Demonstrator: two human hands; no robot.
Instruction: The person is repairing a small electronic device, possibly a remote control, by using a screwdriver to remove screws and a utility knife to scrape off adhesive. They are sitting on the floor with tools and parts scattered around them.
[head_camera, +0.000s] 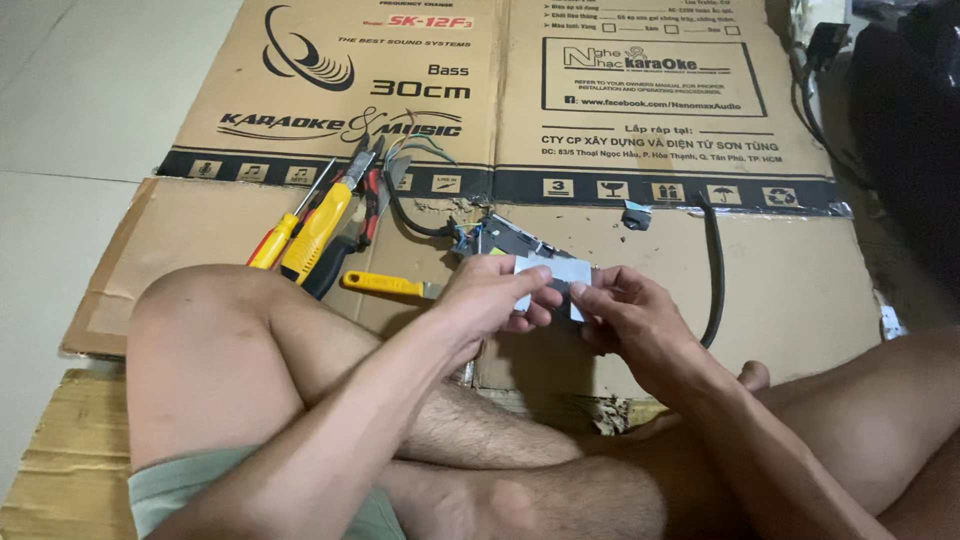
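Two of my hands, left hand (487, 297) and right hand (625, 315), pinch a small flat pale metal-and-plastic module (553, 272) with fingers closed, above flattened brown cardboard (790, 290).

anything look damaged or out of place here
Yes. The small electronic unit beyond the hands lies opened up, with loose wires splaying from its black cable. A torn scrap lies on the flattened cardboard. Both hands, left hand and right hand, pinch a pale flat piece.
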